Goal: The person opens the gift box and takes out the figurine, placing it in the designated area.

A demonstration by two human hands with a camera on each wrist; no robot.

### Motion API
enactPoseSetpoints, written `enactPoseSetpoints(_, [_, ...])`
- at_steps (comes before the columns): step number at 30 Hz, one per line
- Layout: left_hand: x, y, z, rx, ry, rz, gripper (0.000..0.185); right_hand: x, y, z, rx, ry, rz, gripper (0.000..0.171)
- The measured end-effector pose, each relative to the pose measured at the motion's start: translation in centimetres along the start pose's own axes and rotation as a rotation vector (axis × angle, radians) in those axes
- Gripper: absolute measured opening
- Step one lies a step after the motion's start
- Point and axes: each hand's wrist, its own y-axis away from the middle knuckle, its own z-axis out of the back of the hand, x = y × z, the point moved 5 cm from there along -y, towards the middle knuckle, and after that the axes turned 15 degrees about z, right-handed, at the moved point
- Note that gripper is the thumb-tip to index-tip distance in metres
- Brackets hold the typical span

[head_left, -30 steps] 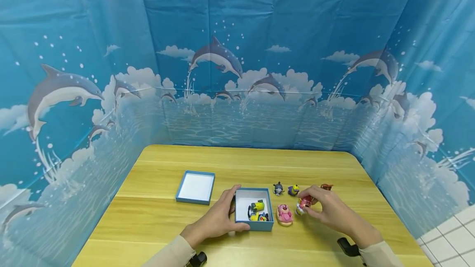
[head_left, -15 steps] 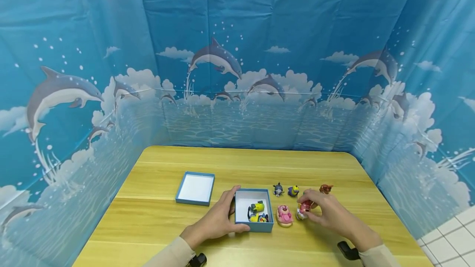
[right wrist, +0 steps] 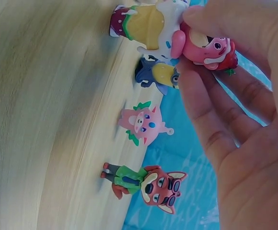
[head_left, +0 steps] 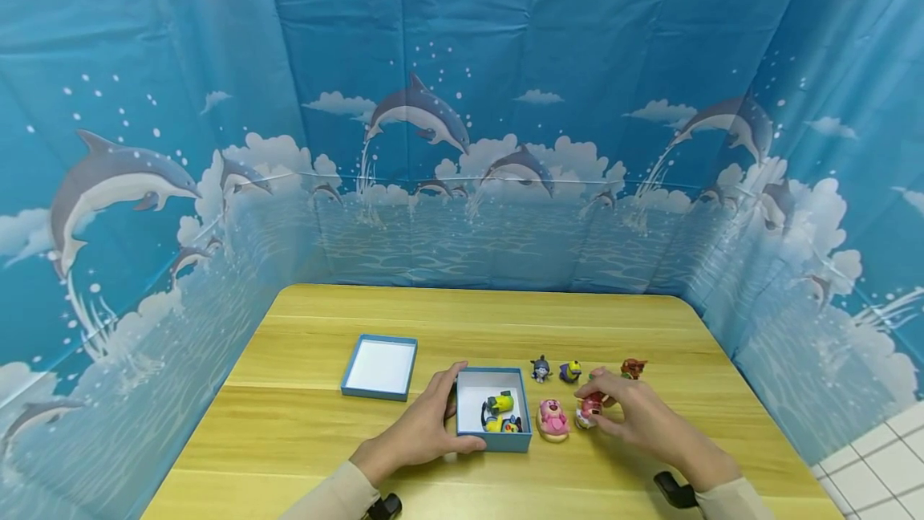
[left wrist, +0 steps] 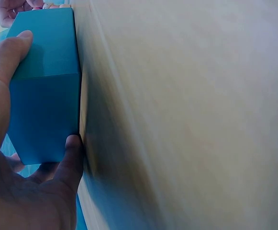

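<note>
A square blue box (head_left: 508, 441) with a white inside holds yellow-and-dark toy figures (head_left: 501, 402). My left hand (head_left: 424, 422) grips its left side, the thumb on the near wall in the left wrist view and a fingertip low by the table. My right hand (head_left: 638, 416) pinches a pink bear figurine (right wrist: 205, 45) between thumb and fingers. That figurine has a strawberry cap and a white-and-yellow ice-cream-cone lower part (right wrist: 146, 24). Between the box and my right hand lies a pink bear toy (head_left: 553, 420) on a pale base.
Behind my right hand stand a fox figurine (right wrist: 146, 184) in a green jacket, a small pink figurine (right wrist: 141, 123) and a yellow-and-blue minion figurine (right wrist: 160, 74). A grey figurine (head_left: 541, 369) is farther left. The box lid (head_left: 379, 367) lies white side up on the wooden table (head_left: 303, 432).
My right hand has shifted slightly left and nearer with the bear figurine, showing more of the fox behind it. My left hand stays on the box.
</note>
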Motion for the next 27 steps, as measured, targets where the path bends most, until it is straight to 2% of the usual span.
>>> enactPoseSetpoints(6, [-0.04, 0.0, 0.01, 0.004, 0.01, -0.004, 0.128, -0.03, 0.13, -0.12, -0.025, 0.013, 0.015, 0.058])
enactPoseSetpoints(18, [-0.2, 0.11, 0.1, 0.0, 0.003, 0.007, 0.129, 0.26, -0.01, 0.23, 0.073, 0.028, -0.093, 0.056])
enactPoseSetpoints(27, [-0.24, 0.24, 0.06, 0.002, 0.009, 0.003, 0.129, 0.31, -0.13, 0.32, 0.068, 0.029, -0.095, 0.057])
